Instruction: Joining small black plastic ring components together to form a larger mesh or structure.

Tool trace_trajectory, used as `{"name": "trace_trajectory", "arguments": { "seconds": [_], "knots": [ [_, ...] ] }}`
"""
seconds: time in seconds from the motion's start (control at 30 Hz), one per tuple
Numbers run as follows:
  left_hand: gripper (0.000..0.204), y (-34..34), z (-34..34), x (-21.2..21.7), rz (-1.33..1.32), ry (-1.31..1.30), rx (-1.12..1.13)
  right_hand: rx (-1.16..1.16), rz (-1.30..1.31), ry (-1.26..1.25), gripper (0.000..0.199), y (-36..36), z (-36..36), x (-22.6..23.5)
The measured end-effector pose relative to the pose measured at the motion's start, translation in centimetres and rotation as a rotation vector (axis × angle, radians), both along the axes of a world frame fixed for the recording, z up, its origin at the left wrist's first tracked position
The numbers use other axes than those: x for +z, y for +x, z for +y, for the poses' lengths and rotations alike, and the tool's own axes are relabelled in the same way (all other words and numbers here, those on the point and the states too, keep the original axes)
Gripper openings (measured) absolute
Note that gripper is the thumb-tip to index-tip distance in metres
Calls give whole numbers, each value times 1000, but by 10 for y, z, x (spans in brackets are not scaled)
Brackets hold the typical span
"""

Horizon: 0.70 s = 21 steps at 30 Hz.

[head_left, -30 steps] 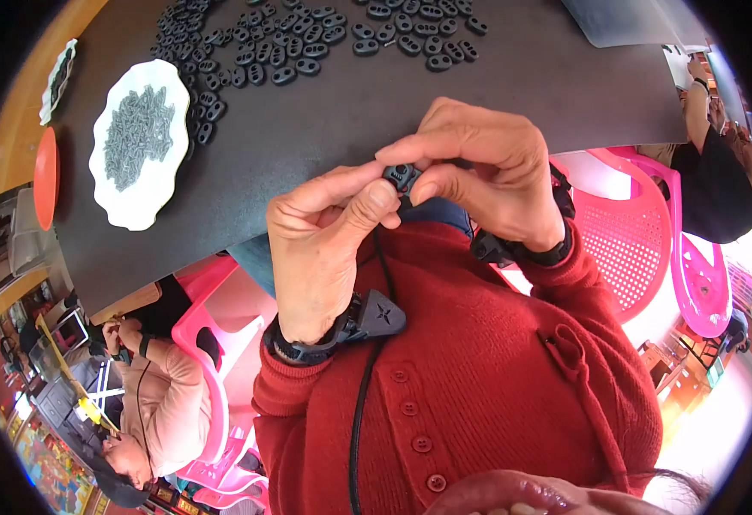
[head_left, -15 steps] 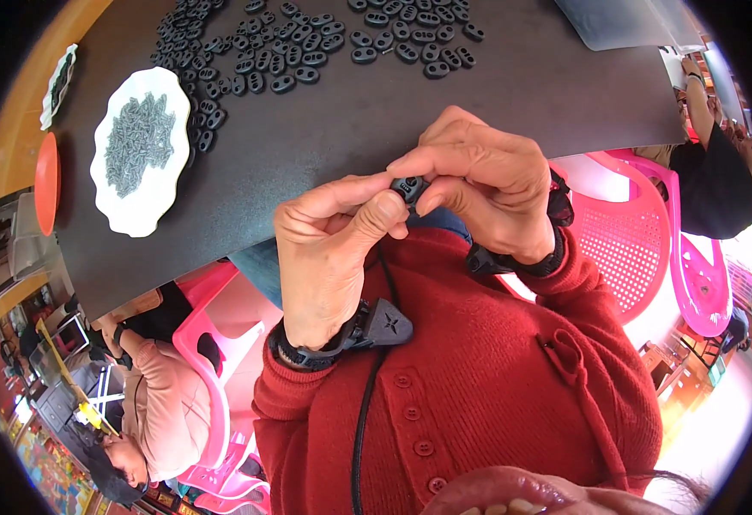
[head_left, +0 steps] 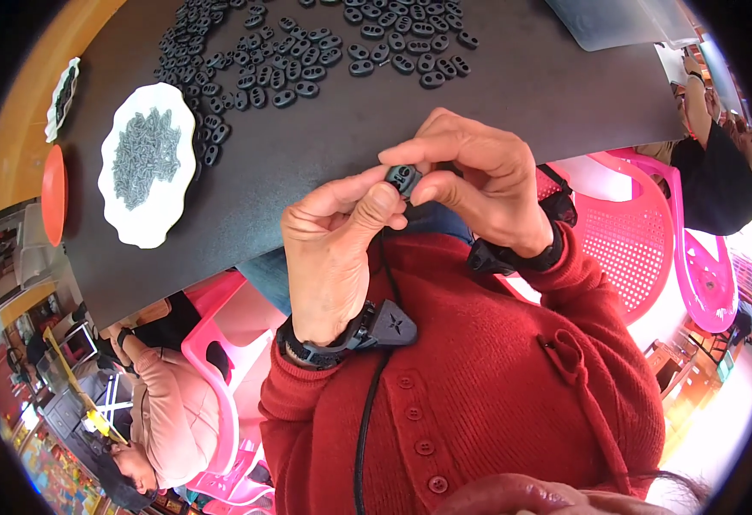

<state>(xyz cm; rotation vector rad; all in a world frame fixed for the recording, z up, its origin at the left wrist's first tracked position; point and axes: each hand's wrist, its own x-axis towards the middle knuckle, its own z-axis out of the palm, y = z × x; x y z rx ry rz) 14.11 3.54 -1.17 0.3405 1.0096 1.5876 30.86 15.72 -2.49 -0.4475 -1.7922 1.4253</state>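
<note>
Above my lap, in front of the table's near edge, a small black two-hole cord lock (head_left: 403, 178) sits between my hands. My left hand (head_left: 335, 245) pinches it from the left between thumb and fingers, its holed face showing. From the right, my right hand (head_left: 483, 176) closes around it, with the thumb at its right edge and the curled index finger over its top. The right hand's other fingers are folded behind and partly hidden. Many similar black cord locks (head_left: 294, 64) lie spread over the far part of the table.
On the dark table (head_left: 307, 142), a white scalloped plate (head_left: 141, 230) holds a heap of small springs. An orange dish (head_left: 54, 196) and another white plate (head_left: 73, 73) are at the left edge. A translucent bin (head_left: 620, 21) stands far right. Co-workers (head_left: 174, 412) and pink chairs (head_left: 625, 232) flank me.
My right index finger has lifted slightly, leaving more of the cord lock's face visible. The table and plates have shifted a little in the view. Both hands stay at the cord lock.
</note>
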Motion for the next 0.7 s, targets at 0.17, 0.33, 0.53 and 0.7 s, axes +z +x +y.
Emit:
{"name": "trace_trajectory", "arguments": {
  "seconds": [0.17, 0.33, 0.53, 0.7],
  "knots": [
    [24, -4, 7, 7, 53, -21, 3, 15, 10, -142, 48, 5, 4, 14],
    [26, -7, 12, 10, 28, -16, -25, -29, -57, -110, 52, 10, 6, 17],
    [25, -15, 18, 5, -41, -28, -81, -66, -95, -3, 50, 3, 9, 21],
    [26, -19, 22, 5, -54, -31, -91, -75, -125, -17, 43, -1, 14, 25]
  ]
}}
